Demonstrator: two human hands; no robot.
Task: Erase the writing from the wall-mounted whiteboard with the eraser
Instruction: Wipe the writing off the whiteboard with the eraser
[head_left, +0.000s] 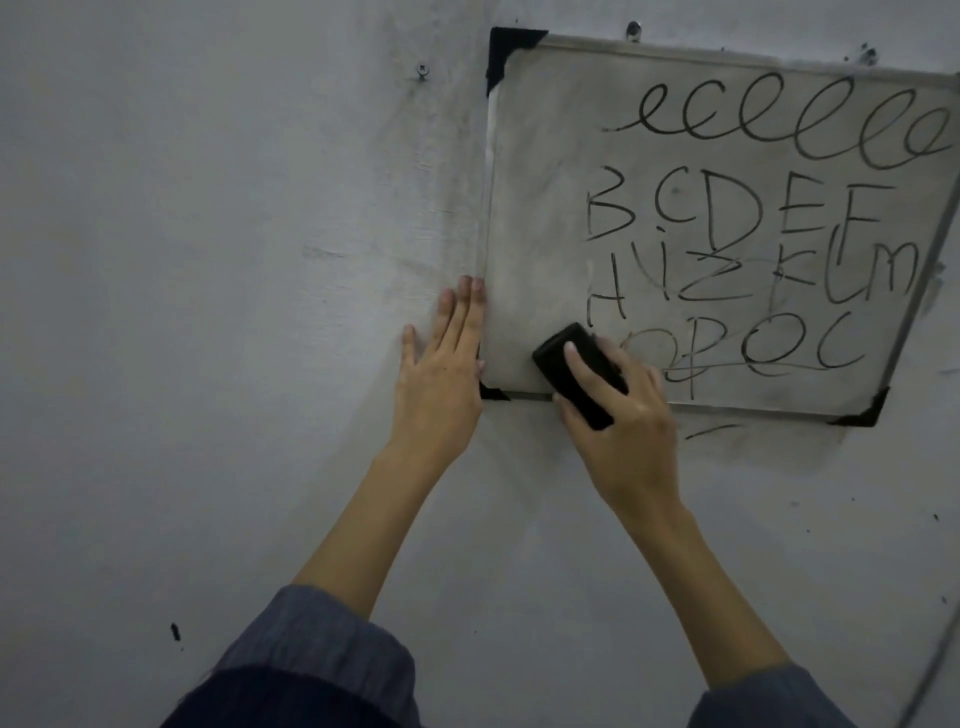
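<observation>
A whiteboard (535, 171) with black corner caps hangs tilted on the wall. Black writing (753, 228) covers its middle and right: a row of loops on top, rows of letters below. The left strip of the board is wiped grey. My right hand (618, 415) grips a black eraser (558, 364) and holds it against the board's lower left part, beside the bottom row of letters. My left hand (441, 374) rests flat on the wall with straight fingers, along the board's left edge near its bottom left corner.
The wall (208, 260) around the board is pale and smudged with dark marks, mostly under and to the left of the board. A screw (422, 69) sticks out at upper left, another (632, 28) above the board. A thin cable (935, 670) runs down at lower right.
</observation>
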